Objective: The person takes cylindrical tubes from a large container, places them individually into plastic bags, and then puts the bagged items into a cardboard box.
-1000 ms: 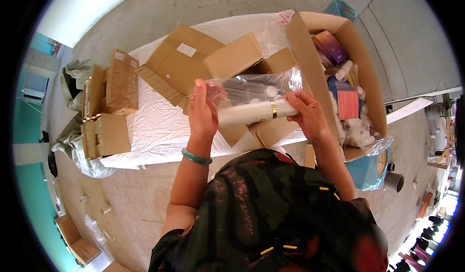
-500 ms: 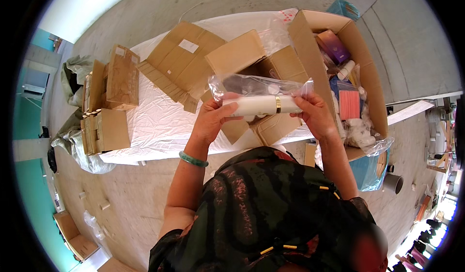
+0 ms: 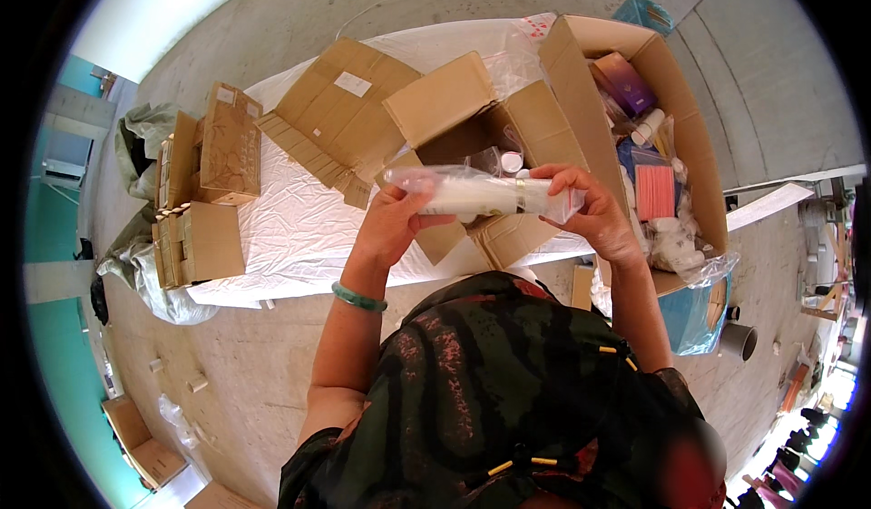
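Between my hands lies a white bottle (image 3: 472, 196) with a narrow gold band, wrapped in a clear plastic bag (image 3: 454, 175). My left hand (image 3: 393, 219) closes on its left end, thumb on top. At the right end, my right hand (image 3: 594, 214) pinches the bottle and the bag around it. Behind the bottle stands an open cardboard box (image 3: 535, 123), its flaps spread. A white round cap (image 3: 512, 161) and some clear plastic show inside. The bottle hides the box's near part.
A large carton (image 3: 703, 137) on the right holds a purple box (image 3: 624, 84), a pink stack (image 3: 654, 191) and bagged items. A flattened cardboard piece (image 3: 313, 114) and smaller boxes (image 3: 213, 241) lie on the white-covered table (image 3: 290, 237) to the left.
The loose plastic that stood up behind the bottle is now folded down around it. My right fingers have shifted on the right end, and more of the box's inside shows.
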The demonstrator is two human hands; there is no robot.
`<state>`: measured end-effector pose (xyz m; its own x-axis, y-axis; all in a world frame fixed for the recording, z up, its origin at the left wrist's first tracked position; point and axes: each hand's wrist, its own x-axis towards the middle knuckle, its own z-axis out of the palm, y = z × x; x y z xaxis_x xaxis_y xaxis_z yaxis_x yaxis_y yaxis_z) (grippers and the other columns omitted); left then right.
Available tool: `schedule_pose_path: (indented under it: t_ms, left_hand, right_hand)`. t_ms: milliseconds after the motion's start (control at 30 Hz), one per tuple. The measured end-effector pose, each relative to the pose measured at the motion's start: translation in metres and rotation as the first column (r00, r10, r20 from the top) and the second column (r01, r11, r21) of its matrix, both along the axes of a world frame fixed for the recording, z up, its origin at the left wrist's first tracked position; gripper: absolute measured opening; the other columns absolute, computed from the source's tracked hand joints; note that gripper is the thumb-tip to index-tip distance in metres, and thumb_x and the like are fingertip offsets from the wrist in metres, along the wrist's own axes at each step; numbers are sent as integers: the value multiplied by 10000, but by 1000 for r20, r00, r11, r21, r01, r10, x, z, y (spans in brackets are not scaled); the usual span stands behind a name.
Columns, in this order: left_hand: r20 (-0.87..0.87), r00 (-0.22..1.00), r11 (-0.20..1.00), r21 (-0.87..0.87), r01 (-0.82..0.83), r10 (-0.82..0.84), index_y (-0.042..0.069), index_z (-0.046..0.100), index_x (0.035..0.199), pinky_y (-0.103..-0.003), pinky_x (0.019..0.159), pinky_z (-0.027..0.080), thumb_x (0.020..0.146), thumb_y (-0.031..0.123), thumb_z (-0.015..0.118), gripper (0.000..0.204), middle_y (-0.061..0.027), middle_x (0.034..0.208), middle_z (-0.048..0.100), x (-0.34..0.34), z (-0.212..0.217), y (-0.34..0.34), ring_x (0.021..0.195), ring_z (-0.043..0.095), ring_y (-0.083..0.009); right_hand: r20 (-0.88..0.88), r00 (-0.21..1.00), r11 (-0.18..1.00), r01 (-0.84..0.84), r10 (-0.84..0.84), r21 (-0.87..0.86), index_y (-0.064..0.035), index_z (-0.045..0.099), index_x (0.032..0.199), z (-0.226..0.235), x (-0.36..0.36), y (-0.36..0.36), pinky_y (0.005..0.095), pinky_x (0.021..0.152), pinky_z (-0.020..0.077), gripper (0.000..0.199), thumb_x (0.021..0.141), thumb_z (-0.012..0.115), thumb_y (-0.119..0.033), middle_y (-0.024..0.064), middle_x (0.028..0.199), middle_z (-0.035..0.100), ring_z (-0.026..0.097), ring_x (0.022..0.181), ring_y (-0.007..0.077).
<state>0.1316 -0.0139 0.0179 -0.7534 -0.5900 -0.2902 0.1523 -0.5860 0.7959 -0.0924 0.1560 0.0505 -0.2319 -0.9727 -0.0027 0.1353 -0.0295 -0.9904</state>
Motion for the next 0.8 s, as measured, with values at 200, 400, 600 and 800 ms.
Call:
schedule_pose_path:
  t_ms: [200, 400, 600, 800]
  left_hand:
    - [-19, 992, 949, -293, 112, -123, 47, 537, 1154, -333, 713, 563, 807, 96, 668, 375, -114, 1146, 582, 1, 3, 7, 1024, 581, -224]
    - [80, 997, 992, -123, 19, -9, 12, 538, 1137, -303, 706, 547, 881, 145, 587, 293, -96, 1050, 614, 5, 4, 5, 931, 599, -162]
    - [74, 996, 969, -240, 57, -41, 33, 542, 1133, -303, 722, 537, 866, 164, 610, 305, -86, 1024, 619, 7, -8, 3, 919, 601, -160]
    - [133, 981, 932, -317, 175, -139, 67, 548, 1135, -309, 715, 544, 839, 118, 622, 310, -88, 1053, 611, 17, -13, 13, 936, 598, -181]
  right_hand:
    - [218, 965, 976, 105, -146, 190, -86, 544, 1019, -18, -12, 7, 284, 833, 463, 263, 784, 647, -29, 79, 1146, 555, 543, 990, 151]
    - [-75, 991, 991, 114, -109, 75, -73, 512, 1121, -1, 9, 9, 259, 710, 485, 369, 791, 677, -64, 69, 1051, 586, 551, 882, 108]
    - [-107, 986, 965, 150, -129, 217, -57, 506, 1122, -6, 7, 14, 234, 677, 476, 340, 827, 659, -131, 44, 952, 590, 567, 835, 101]
    - [29, 996, 936, 74, -90, 344, -54, 505, 1116, -13, 2, 27, 220, 657, 468, 329, 852, 635, -201, 30, 923, 574, 558, 789, 96]
